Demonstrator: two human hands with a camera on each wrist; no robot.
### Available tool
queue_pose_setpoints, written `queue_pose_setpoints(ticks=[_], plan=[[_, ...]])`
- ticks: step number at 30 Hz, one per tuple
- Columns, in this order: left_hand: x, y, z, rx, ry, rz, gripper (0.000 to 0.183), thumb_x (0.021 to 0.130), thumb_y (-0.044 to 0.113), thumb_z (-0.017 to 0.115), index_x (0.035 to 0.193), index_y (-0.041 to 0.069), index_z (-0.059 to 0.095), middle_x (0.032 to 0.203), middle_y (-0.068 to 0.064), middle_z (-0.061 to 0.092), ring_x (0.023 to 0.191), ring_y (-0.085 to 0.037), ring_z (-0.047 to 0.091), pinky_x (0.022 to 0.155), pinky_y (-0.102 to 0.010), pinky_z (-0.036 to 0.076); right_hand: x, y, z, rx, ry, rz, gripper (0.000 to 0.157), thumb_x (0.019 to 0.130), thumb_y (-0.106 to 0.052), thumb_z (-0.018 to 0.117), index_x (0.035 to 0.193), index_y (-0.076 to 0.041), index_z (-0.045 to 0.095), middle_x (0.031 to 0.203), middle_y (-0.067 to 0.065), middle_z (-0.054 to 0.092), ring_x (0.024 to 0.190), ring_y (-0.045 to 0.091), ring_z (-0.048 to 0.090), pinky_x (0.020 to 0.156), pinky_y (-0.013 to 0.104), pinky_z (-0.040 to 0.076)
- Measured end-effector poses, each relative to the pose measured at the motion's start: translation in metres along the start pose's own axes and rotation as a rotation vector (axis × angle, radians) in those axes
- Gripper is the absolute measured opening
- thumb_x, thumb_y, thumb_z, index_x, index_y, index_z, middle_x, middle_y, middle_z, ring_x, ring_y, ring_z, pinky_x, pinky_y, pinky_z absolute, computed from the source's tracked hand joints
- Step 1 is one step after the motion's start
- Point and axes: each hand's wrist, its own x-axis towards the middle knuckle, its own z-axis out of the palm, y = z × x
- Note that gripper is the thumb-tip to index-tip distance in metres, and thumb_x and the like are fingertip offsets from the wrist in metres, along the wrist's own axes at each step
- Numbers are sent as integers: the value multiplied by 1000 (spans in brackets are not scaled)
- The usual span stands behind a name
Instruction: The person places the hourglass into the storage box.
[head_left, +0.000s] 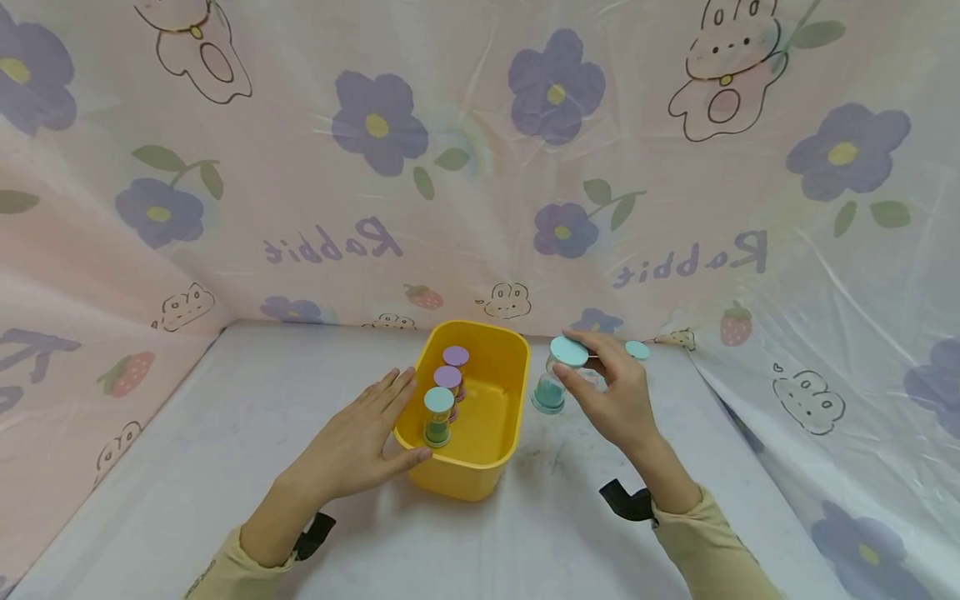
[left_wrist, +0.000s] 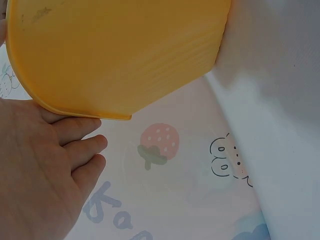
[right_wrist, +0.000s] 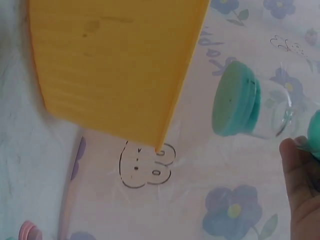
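Note:
My right hand (head_left: 617, 402) pinches a sand timer (head_left: 550, 394) by its teal top cap, just right of the yellow bin (head_left: 507, 458). The timer is tilted a little, with teal sand in its lower bulb; its teal base (right_wrist: 234, 100) and clear glass face the right wrist camera. My left hand (head_left: 348, 446) rests on the bin's left rim, fingers extended and thumb at the near corner. Inside the bin, along its left side, stand a green-sand timer with a light teal cap (head_left: 438, 400) and two timers with purple caps (head_left: 447, 377).
Behind my right hand, another teal cap (head_left: 637, 350) shows on the white tabletop (head_left: 555, 525). A small pink-capped object (right_wrist: 31, 231) sits at the lower left of the right wrist view. Patterned rabbit-and-flower sheeting (head_left: 465, 208) encloses the table at back and sides.

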Motion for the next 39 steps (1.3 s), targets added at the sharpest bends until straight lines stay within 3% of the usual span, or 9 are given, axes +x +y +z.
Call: queue_pose_setpoints(ticks=[20, 26, 31, 39], plan=[[0, 0, 1, -1, -4, -11, 99, 97, 71, 53, 162, 0, 31, 171, -15, 24, 158, -35, 21, 126, -53, 25, 2, -12, 53, 51, -167, -40, 48, 84, 4, 81, 130, 3, 66, 117, 14, 69, 101, 22, 69, 87, 25, 62], [0, 0, 0, 3, -1, -10, 99, 98, 71, 52, 162, 0, 31, 171, -14, 24, 158, -35, 21, 126, -53, 25, -1, -12, 67, 83, -264, -26, 45, 86, 1, 82, 128, 0, 66, 115, 10, 69, 98, 19, 68, 84, 27, 63], [0, -1, 0, 7, 6, -3, 98, 98, 71, 52, 162, -1, 31, 171, -15, 24, 158, -35, 22, 126, -54, 27, -2, -11, 74, 94, -376, 35, 42, 90, -6, 81, 129, -1, 67, 117, 9, 69, 99, 18, 69, 85, 28, 63], [0, -1, 1, 6, 4, -1, 98, 98, 71, 52, 162, -1, 31, 171, -14, 23, 158, -35, 22, 127, -53, 25, -1, -8, 82, 9, -583, 97, 43, 90, -13, 80, 129, -1, 67, 117, 6, 67, 99, 14, 67, 86, 25, 62]])
